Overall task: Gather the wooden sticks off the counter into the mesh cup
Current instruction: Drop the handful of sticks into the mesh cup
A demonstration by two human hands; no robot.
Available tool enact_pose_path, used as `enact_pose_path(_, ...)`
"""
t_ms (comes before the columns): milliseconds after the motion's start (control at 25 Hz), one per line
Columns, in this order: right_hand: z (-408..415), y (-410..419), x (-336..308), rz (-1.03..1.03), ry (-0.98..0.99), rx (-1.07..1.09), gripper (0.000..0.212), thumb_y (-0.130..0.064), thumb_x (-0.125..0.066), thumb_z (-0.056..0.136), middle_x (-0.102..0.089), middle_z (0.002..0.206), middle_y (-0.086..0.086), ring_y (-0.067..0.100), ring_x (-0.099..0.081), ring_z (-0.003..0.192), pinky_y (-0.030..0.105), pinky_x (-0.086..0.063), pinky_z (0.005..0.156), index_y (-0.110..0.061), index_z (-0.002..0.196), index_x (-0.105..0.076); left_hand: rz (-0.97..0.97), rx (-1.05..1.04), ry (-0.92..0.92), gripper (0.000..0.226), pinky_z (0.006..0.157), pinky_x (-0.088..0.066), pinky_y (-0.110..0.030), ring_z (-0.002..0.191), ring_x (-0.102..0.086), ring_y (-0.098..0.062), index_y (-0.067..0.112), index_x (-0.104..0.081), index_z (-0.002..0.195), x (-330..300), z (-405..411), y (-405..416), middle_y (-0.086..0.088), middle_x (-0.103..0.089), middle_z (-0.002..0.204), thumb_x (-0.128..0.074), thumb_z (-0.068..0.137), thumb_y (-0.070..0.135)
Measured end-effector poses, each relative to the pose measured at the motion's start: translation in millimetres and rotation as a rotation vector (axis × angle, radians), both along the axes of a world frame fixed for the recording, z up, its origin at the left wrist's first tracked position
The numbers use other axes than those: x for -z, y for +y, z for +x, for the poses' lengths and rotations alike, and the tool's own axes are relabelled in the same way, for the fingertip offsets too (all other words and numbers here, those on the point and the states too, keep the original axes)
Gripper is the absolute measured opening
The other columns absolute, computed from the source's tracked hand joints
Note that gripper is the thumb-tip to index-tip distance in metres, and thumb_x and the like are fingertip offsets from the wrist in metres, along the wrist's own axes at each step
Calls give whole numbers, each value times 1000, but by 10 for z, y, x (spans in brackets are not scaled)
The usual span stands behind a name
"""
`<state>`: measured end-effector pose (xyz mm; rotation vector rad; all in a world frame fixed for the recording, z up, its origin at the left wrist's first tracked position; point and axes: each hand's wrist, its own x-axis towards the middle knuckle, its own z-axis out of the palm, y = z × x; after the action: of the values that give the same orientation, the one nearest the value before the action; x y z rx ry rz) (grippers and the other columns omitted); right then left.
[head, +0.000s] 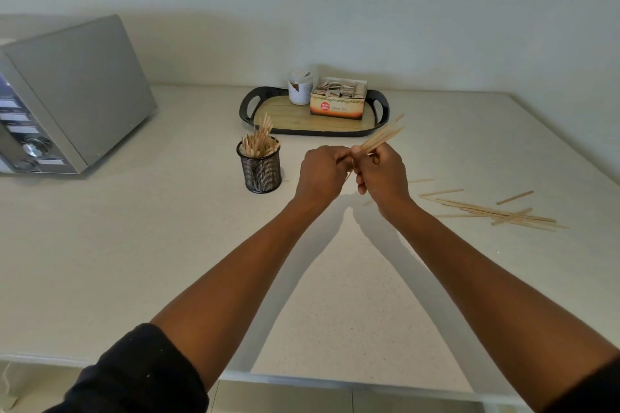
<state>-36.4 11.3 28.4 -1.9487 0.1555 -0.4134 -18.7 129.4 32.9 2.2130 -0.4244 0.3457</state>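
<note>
On the counter point(167, 261), going big to small: microwave point(67, 94) far left, tray point(313, 131) at the back w/ a tea box point(337, 102) and a jar point(299, 87) on it, then the cup point(263, 166) just in front of the tray's left end, already crowded w/ upright sticks. Both hands meet mid-counter, to the right of the cup and raised off the surface as far as the shadows suggest. Right hand point(380, 174) has fingers curled round a bundle point(382, 137) of several sticks; left hand point(322, 173) is also curled, pinching the bundle's lower end where it shows between the two hands. Bundle's long axis runs diagonal: lower end near the left thumb, free tips fanning up and to the right, toward the tray's right handle, i.e. pointing away from the cup. That's the relation the next move turns on, prob.: cup lies to the left of both hands, left hand nearer to it, so the bundle would need swinging toward upright and carrying left before its low end can drop into the mouth; tips look uneven, so squaring them up may be what the hands are at now. Loose sticks point(493, 211) remain scattered on the counter right of the right forearm, mostly lying roughly left-right, some crossing, well apart from the cup, so the task is only part done, approx. midway by the look of it.
</note>
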Motion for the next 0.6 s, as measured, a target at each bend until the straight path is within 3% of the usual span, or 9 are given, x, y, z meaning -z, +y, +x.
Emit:
enact_pose_path(240,193,273,-481,-182,-113,-185,21,-27,-52,96,-66,68,7,15,-58,45,29,-49,41,-8,93,-58,-9,49,-115,22,69,-55,-32,66,-66,-11,13,-73,82,-312,84,469,2,-71,70,-56,95,20)
enact_pose_path(440,397,670,-997,-281,-158,-390,24,-28,-54,96,-69,65,10,24,-60,47,29,-47,41,-6,88,-60,66,6,-163,23,72,-48,-26,68,-64,-12,14,-71,78,-706,221,1010,0,-70,71,-55,93,22)
enact_pose_path(600,558,1028,-1401,-309,-206,-473,24,-29,-55,95,-71,72,11,22,-62,50,28,-49,43,-5,94,-62,34,-46,-230,24,51,-35,-16,49,-48,-4,11,-69,74,-1073,337,1455,2,-59,59,-58,92,23)
